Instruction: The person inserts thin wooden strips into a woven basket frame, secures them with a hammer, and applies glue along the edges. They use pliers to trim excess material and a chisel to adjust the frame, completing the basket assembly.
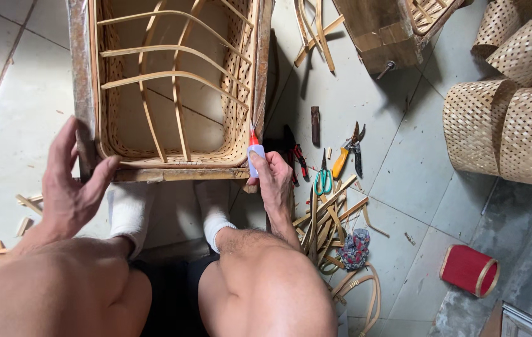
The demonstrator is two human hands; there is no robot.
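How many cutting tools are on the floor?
3, all right of the right hand: red-handled cutters, green-handled scissors, yellow-handled shears. More may hide under scraps.

- left hand [69, 187] is braced on the near left corner of the woven bamboo basket [172, 87], which sits in a wooden frame [82, 81]
- right hand [272, 181] pinches a small red-capped glue bottle [254, 155] right at the basket's near right rim
- yellow-handled pliers [347, 153], green scissors [323, 180] and bamboo strips [328, 224] lie on the floor [403, 187] just right of it
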